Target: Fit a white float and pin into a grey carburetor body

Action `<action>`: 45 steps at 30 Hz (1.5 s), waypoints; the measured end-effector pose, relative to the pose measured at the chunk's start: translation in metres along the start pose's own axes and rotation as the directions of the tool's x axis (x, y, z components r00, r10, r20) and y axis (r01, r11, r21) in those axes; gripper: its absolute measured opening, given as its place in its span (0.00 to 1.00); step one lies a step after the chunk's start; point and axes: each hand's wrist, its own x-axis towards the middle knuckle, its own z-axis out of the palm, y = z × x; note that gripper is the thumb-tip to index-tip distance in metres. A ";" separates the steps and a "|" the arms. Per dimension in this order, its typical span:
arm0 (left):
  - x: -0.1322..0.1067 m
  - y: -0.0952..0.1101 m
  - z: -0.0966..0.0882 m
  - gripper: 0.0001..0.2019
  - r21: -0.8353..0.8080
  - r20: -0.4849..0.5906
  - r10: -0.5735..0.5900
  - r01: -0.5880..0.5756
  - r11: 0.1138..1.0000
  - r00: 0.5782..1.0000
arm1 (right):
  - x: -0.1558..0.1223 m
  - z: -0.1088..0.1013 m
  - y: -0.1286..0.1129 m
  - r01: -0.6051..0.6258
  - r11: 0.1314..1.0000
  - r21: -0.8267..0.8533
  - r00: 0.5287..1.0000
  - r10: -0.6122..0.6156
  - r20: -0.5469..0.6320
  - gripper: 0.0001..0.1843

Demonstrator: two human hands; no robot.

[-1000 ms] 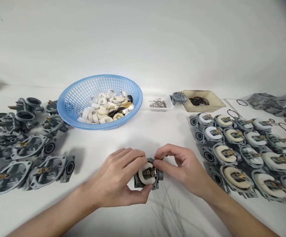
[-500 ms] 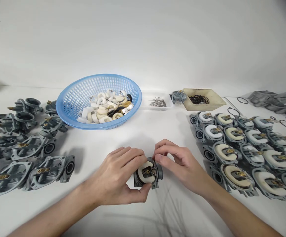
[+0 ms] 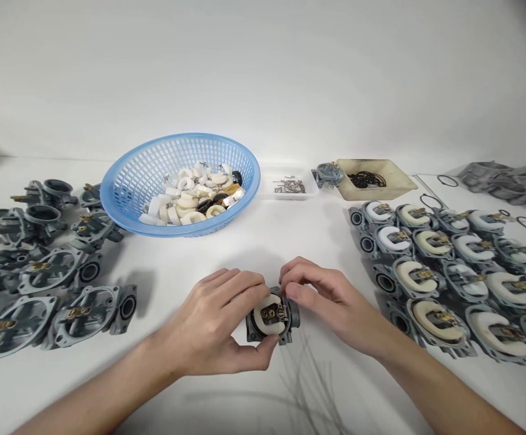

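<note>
no readable text, labels, numbers or signs in view.

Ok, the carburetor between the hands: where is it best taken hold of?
Likely by the grey metal body at its outer edges, from both sides as the left hand and right hand do: the white float and brass fittings sit face-up in the middle, clear of that grip.
</note>
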 end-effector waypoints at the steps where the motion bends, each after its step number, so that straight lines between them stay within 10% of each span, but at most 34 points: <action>1: 0.000 0.000 0.000 0.19 0.000 0.000 0.000 0.000 1.000 1.000 | 0.000 0.000 0.000 0.005 1.000 0.002 1.000 -0.005 0.003 0.15; 32: -0.002 -0.003 0.002 0.21 -0.014 -0.007 0.021 -0.021 1.000 1.000 | -0.001 0.000 0.003 0.000 1.000 -0.003 0.997 0.000 0.082 0.13; 45: 0.002 -0.002 0.002 0.24 -0.023 0.184 -0.127 0.134 0.991 0.975 | -0.014 -0.010 -0.011 0.055 0.967 -0.250 0.977 0.000 0.215 0.20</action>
